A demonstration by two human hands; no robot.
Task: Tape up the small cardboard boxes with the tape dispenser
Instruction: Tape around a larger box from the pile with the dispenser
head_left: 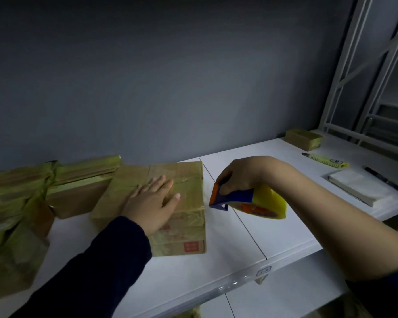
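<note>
At the far left, taped boxes [32,191] sit piled on the bench [239,244]. Beside them lies the box [184,173] in hand, with the left hand [151,203] spread flat on its top, fingers straight, pressing down. Just off the box's right edge, the right hand [237,177] is curled round the tape dispenser [246,200], cutter end toward the box. Whether tape runs between them is too blurred to tell. This looks like finishing a strip. Keep the palm firm so the box cannot slide, tip the cutter to tear cleanly, then smooth the end down the side.
</note>
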